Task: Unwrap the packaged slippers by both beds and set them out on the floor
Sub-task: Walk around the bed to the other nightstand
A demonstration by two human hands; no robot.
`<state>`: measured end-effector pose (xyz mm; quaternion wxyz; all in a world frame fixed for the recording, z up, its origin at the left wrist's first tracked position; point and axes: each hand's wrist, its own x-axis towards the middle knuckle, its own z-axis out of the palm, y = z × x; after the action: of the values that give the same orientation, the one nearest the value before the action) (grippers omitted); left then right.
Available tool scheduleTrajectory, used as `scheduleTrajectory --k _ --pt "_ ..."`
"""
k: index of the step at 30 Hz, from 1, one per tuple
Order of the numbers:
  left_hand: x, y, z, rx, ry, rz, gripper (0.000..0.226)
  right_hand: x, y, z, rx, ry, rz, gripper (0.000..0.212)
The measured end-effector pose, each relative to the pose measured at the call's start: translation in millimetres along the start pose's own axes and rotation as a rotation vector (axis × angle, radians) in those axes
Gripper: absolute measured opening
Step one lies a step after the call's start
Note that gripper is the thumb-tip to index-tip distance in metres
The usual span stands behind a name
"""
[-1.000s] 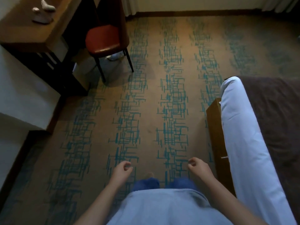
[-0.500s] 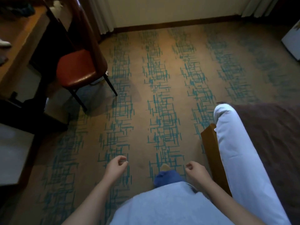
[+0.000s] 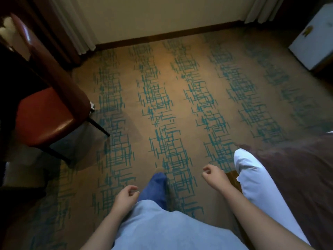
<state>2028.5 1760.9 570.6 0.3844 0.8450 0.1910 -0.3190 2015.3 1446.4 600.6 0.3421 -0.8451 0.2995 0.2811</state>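
No packaged slippers in view anywhere on the floor. Chair (image 3: 46, 112) cut off at the left edge, only red seat, dark back and 2 legs show; small pale object (image 3: 92, 106) behind its leg too small to make out. White cabinet (image 3: 313, 38) clipped at the top right, with a blurry yellow mark on it. Bed (image 3: 255, 177) partly out of frame at right: white sheet edge, brown cover, a sliver of wood base.

Tan carpet (image 3: 180, 98) with teal crosshatch stripes, dark baseboard, cream wall, pale curtains in both far corners.

Left hand (image 3: 126, 196) and right hand (image 3: 214, 177) both loosely curled, holding nothing, hanging over the carpet. 1 blue-socked foot (image 3: 155, 188) forward between them.

Versus 0.5 s ago: view has tipped up toward the wall, chair closer at left, desk gone, cabinet more exposed.
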Motion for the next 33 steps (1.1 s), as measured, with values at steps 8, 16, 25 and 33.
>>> scheduleTrajectory --k 8,16,25,33 --pt "133 165 -61 0.150 -0.108 0.167 0.015 57 -53 -41 0.185 0.070 0.214 0.026" --pt "211 336 -24 0.265 -0.223 0.311 0.013 109 -50 -84 0.350 0.106 0.400 0.015" --pt "270 475 66 0.387 -0.290 0.349 0.017 224 -11 -212 0.420 0.138 0.432 0.029" --pt "314 571 136 0.486 -0.317 0.354 0.018 315 12 -348 0.475 0.195 0.460 0.027"
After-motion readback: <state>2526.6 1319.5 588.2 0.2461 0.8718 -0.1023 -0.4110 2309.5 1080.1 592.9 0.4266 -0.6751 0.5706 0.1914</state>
